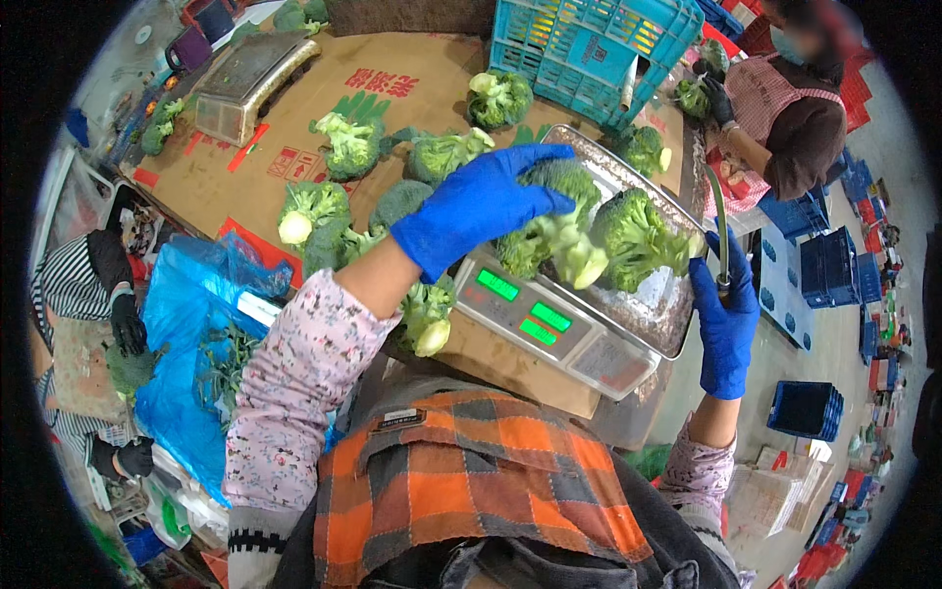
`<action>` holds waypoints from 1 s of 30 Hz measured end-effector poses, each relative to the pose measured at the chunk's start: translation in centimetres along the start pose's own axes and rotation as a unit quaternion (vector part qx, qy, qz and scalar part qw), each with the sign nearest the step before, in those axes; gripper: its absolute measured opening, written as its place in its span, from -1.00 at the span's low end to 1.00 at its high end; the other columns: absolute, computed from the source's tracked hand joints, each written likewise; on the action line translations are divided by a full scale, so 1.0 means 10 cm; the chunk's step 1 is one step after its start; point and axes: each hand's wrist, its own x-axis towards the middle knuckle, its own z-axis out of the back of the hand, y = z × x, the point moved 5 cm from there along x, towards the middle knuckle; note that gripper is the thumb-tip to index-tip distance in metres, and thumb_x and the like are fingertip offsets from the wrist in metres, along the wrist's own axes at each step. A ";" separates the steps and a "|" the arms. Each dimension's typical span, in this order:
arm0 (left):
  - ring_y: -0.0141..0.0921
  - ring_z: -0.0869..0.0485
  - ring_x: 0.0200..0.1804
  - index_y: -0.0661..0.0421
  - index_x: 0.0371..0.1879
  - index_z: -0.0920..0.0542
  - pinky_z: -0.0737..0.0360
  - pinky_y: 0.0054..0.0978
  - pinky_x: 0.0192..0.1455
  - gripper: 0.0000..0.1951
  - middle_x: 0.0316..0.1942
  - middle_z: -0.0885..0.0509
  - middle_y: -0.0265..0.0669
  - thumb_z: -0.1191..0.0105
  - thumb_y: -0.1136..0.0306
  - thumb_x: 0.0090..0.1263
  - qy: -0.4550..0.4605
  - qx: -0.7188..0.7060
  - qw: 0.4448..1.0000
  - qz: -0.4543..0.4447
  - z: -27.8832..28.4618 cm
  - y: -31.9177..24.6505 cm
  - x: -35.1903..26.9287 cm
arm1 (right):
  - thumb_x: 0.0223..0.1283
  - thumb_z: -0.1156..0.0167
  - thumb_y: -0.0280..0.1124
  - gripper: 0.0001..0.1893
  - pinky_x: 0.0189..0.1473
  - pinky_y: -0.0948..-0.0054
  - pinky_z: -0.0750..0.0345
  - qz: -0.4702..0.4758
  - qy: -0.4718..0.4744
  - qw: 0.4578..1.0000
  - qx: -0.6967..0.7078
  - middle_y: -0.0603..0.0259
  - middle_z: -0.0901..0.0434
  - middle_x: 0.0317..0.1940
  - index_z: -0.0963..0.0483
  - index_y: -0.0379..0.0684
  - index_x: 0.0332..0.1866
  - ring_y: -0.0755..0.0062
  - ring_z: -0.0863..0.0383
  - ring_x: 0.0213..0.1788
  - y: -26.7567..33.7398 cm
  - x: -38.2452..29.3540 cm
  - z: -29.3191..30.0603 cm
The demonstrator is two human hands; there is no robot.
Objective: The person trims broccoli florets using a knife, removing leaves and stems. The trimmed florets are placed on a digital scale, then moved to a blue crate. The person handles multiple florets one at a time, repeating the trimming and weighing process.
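My left hand, in a blue glove, reaches over the steel pan of a digital scale. Its thumb and fingers close around a broccoli head. More broccoli lies on the pan, its cut stem pointing towards my right hand. That hand, gloved in blue too, grips a knife whose narrow curved blade points up and away. My right thumb is close to the stem; contact is unclear. Green digits glow on the scale's display.
Several loose broccoli heads lie on the cardboard-covered table. A teal plastic crate stands at the back, a second scale far left. One co-worker handles broccoli at right; another's black-gloved hand is at left by blue plastic.
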 end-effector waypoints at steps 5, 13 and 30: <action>-0.42 -0.59 0.13 0.07 0.25 -0.54 -0.50 -0.45 0.22 -0.52 0.09 -0.65 -0.22 -0.24 0.27 0.34 -0.063 -0.149 0.987 0.007 0.20 0.15 -0.06 | 0.39 -0.05 -0.66 -0.71 0.24 0.39 -0.46 0.096 -0.076 0.990 0.067 0.12 -0.64 0.07 -0.50 -0.34 0.17 0.39 -0.61 0.11 0.24 -0.41 0.04; -0.39 -0.56 0.22 0.09 0.23 -0.55 -0.49 -0.40 0.30 -0.64 0.22 -0.56 -0.23 0.06 0.53 0.48 -0.221 0.110 0.959 -0.139 1.30 -0.11 -0.93 | 0.39 -0.14 -0.54 -0.78 0.06 0.46 -0.55 -0.104 0.143 0.982 0.073 0.19 -0.68 -0.03 -0.54 -0.28 0.08 0.45 -0.68 -0.04 -0.05 -1.00 -0.57; -0.48 -0.62 0.08 0.16 0.15 -0.62 -0.51 -0.49 0.20 -0.63 0.05 -0.70 -0.29 -0.17 0.30 0.41 0.038 -0.035 0.999 0.002 0.05 -0.25 -0.04 | 0.32 -0.21 -0.44 -0.73 -0.13 0.35 -0.61 -0.015 0.160 0.984 -0.080 0.03 -0.69 -0.17 -0.55 -0.18 0.10 0.14 -0.74 -0.18 0.03 -0.79 -0.45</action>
